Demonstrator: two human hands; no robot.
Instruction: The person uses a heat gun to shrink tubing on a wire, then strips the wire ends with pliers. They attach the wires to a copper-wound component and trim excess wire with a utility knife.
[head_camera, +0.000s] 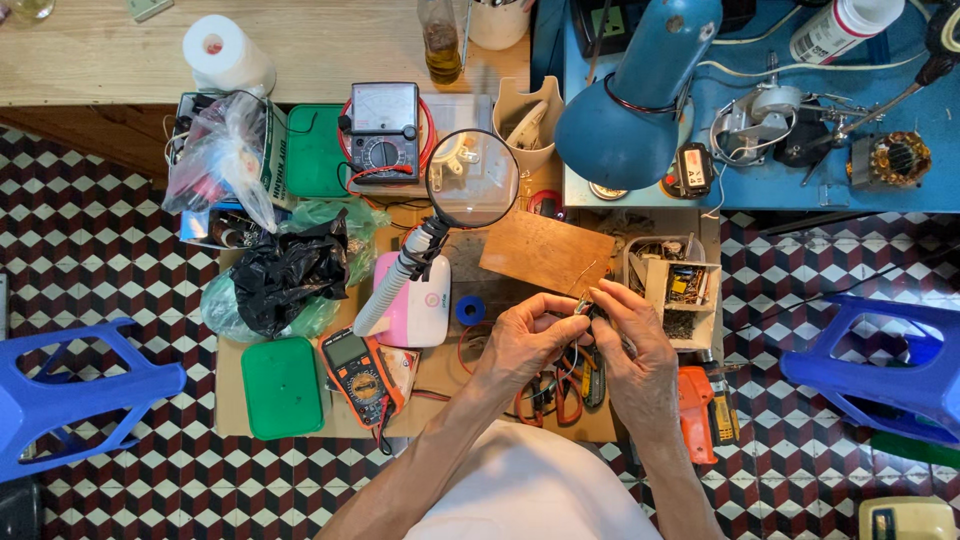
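Cluttered floor workboard (545, 250), left hand (525, 340), right hand (635, 350), both grips pinching small wired part (583, 305).

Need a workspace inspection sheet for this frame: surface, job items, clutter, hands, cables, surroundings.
Surface: low cardboard-covered bench, crowded.
Job's things: small wired part pinched between both hands; too small to identify.
Clutter: orange multimeter, analog meter, magnifier, black bag, green box, parts tray.
Grippers: left hand and right hand both closed on the part.
Cables: red leads under the hands.
Surroundings: checkered tile floor, blue stools, blue lamp.
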